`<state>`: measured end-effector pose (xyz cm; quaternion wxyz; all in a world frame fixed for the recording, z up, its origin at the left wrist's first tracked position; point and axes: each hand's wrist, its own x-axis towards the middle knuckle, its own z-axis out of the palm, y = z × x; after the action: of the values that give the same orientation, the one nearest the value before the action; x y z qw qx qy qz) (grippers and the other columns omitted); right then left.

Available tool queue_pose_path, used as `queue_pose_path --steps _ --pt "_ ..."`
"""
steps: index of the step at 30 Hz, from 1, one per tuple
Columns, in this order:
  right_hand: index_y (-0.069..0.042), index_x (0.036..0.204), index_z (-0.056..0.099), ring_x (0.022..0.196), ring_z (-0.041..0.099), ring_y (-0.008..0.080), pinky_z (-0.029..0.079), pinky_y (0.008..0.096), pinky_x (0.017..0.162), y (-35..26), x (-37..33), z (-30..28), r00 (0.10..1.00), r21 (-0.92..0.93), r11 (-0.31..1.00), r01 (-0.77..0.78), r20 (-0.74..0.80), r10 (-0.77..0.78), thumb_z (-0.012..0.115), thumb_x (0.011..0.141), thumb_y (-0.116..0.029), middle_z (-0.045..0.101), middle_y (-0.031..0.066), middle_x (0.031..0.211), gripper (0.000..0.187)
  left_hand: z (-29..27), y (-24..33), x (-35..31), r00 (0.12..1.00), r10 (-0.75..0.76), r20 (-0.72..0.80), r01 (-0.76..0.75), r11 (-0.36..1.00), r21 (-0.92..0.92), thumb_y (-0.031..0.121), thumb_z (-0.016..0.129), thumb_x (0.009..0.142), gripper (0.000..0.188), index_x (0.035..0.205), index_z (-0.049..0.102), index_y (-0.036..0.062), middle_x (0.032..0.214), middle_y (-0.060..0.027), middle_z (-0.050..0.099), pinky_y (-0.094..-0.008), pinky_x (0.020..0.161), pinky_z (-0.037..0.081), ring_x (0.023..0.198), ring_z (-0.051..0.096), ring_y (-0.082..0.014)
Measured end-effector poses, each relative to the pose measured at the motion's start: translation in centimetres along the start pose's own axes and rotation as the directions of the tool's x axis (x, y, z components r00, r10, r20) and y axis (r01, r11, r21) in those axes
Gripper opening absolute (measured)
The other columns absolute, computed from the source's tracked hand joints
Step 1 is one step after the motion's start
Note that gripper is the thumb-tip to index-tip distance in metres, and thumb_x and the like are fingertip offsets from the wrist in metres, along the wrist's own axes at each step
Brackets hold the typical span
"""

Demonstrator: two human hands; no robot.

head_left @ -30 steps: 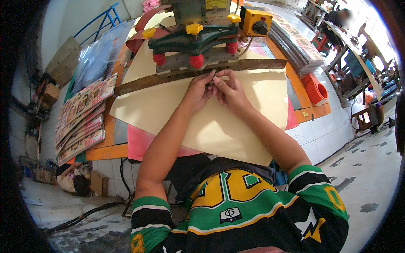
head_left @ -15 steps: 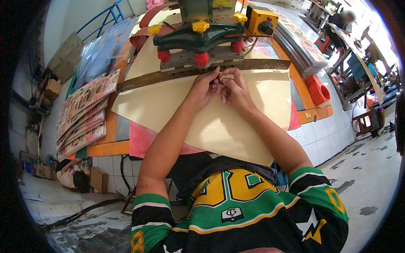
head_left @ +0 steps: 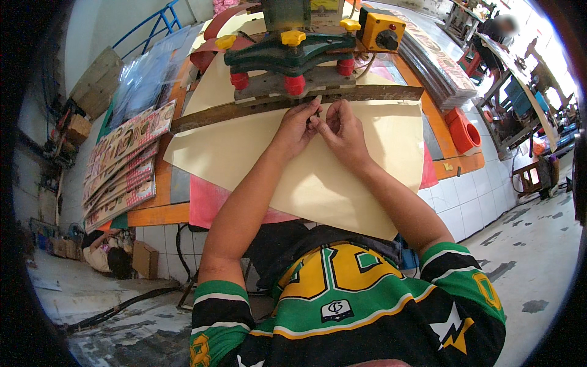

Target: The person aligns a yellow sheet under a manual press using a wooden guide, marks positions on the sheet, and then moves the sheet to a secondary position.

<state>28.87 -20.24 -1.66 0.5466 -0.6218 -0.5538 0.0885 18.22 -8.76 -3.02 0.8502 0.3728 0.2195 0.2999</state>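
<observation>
we can barely make out the small dark piece (head_left: pixel 317 114) pinched at the left hand's (head_left: pixel 297 129) fingertips: fingers hide most of it. the right hand (head_left: pixel 344 132) curls close beside it, and we cannot tell whether it grips too. what shows is slim, above the smooth cream sheet (head_left: pixel 342 189), near the metal bar (head_left: pixel 211 116). we see bold print on the stacked boards (head_left: pixel 125 162).
</observation>
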Motion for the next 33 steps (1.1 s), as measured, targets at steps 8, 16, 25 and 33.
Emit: queue_pose_path --steps 8,16,25,33 --pt "-0.01 0.104 0.043 0.057 0.051 0.0091 0.037 0.0241 0.048 0.0 0.4 0.8 0.949 0.63 0.709 -0.316 0.223 0.224 0.062 0.101 -0.014 0.058 0.0031 0.076 0.019 1.2 0.6 -1.2 0.997 0.005 0.081 -0.01 0.998 0.058 0.029 0.065 0.101 0.022 0.098 0.066 0.0074 0.079 -0.001 0.064 -0.0241 0.06 0.05 0.065 0.059 -0.0095" --pt "-0.011 0.11 0.047 0.055 0.053 0.0101 0.035 0.0216 0.045 0.3 0.8 0.2 0.834 0.793 0.288 -0.537 0.449 0.32 0.063 0.101 -0.022 0.06 0.004 0.08 0.022 -0.6 0.3 -0.1 0.979 -0.028 0.204 0.023 0.999 0.026 0.026 0.06 0.104 0.021 0.1 0.064 0.0053 0.081 -0.0028 0.065 -0.0262 0.061 0.051 0.065 0.06 -0.0127" --pt "-0.008 0.111 0.048 0.065 0.05 0.005 0.039 0.0216 0.055 0.6 0.3 0.9 0.981 0.496 0.847 -0.192 0.087 0.172 0.067 0.101 -0.025 0.056 -0.0002 0.082 0.028 0.8 0.4 -0.6 1.0 -0.006 0.019 0.006 1.0 -0.024 0.024 0.068 0.1 0.015 0.096 0.064 0.0097 0.08 0.0047 0.059 -0.0231 0.061 0.047 0.067 0.054 -0.006" --pt "-0.006 0.108 0.048 0.066 0.053 0.0061 0.042 0.022 0.057 1.7 0.5 1.2 1.0 0.3 0.954 -0.015 0.024 0.008 0.074 0.096 -0.019 0.058 0.0002 0.084 0.031 0.6 0.2 -0.2 0.999 -0.007 0.051 0.006 1.0 0.019 0.025 0.07 0.099 0.017 0.1 0.066 0.0091 0.083 0.0046 0.061 -0.0217 0.063 0.049 0.07 0.057 -0.0053"
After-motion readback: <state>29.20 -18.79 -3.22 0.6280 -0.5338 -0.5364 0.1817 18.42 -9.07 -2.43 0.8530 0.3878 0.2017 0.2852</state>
